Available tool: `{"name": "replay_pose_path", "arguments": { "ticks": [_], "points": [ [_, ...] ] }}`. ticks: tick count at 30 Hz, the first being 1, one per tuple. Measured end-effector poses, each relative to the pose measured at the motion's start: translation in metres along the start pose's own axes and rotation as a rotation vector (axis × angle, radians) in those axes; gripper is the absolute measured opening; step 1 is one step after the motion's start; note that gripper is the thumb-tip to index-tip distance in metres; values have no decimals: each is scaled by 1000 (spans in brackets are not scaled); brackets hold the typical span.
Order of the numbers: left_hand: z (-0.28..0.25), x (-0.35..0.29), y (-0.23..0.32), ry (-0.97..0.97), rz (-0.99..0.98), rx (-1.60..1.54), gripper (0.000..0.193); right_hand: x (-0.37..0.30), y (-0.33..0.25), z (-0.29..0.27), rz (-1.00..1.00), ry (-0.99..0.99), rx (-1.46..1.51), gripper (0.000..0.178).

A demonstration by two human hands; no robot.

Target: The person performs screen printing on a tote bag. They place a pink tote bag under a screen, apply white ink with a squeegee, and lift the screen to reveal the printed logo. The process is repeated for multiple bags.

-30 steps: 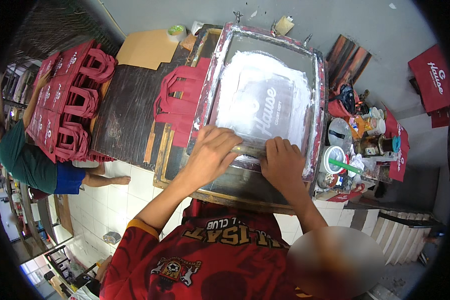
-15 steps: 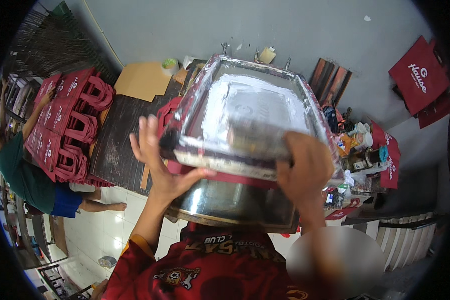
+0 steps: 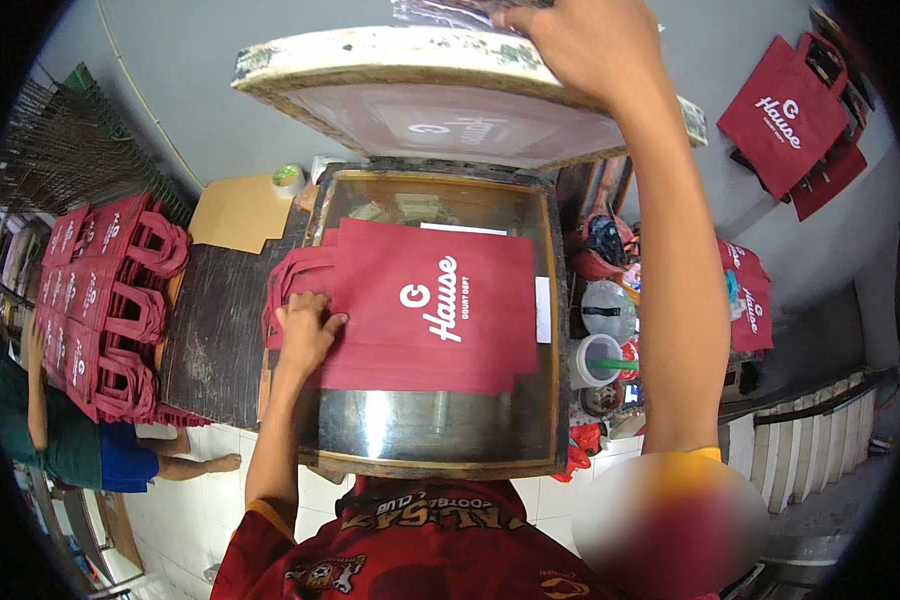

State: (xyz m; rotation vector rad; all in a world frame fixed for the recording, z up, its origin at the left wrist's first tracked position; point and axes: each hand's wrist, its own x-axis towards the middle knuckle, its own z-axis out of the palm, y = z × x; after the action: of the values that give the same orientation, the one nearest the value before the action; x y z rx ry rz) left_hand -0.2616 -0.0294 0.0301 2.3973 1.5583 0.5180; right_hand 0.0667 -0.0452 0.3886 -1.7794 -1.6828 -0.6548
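A maroon tote bag [image 3: 380, 270] with a white print lies flat on the glass-topped printing table [image 3: 450, 430], on top of at least one more bag. My left hand [image 3: 308, 328] is at its handle side, fingers curled in and thumb pressed on the cloth. Above the table's far side, the screen-printing frame [image 3: 370, 62] stands tilted up, its underside mesh facing me. At its raised edge is my right hand [image 3: 595, 50], closed round a squeegee [image 3: 450, 12] that is partly cut off by the view's top. Some of the right fingers are hidden.
Stacked maroon bags [image 3: 95, 300] lie at the left, where another person in a green shirt [image 3: 60, 430] reaches in. Cardboard [image 3: 240, 215] and a tape roll [image 3: 287, 180] sit at the far left. Tubs [image 3: 598, 358] crowd the table's right side. Bags [image 3: 785, 115] hang on the wall.
The screen frame has swung up from lying over the table, uncovering the printed bag. My right hand moved up and away with the squeegee; my left hand went from the frame's corner to the bag.
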Motion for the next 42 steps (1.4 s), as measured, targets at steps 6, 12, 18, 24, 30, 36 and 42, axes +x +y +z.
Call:
{"name": "replay_pose_path", "arguments": {
  "ticks": [6, 12, 18, 24, 30, 36, 42],
  "points": [
    [-76, -43, -85, 219, -213, 159, 20, 18, 13, 1, 18, -36, 31, 41],
    [-62, -38, -108, 458, -214, 217, 62, 28, 10, 5, -29, -12, 11, 43],
    [63, 38, 145, -133, 357, -217, 72, 35, 17, 10, 11, -41, 31, 41],
    [113, 87, 211, -355, 513, 62, 83, 25, 19, -1, 43, -157, 101, 40],
    [133, 85, 211, -243, 519, 64, 88, 25, 20, 1, 24, -148, 153, 37],
    [141, 79, 226, -273, 443, 81, 91, 24, 20, -3, 63, -205, 186, 36],
    [148, 75, 239, -281, 370, 54, 93, 30, 18, 6, 130, -238, 167, 36]
  ]
}}
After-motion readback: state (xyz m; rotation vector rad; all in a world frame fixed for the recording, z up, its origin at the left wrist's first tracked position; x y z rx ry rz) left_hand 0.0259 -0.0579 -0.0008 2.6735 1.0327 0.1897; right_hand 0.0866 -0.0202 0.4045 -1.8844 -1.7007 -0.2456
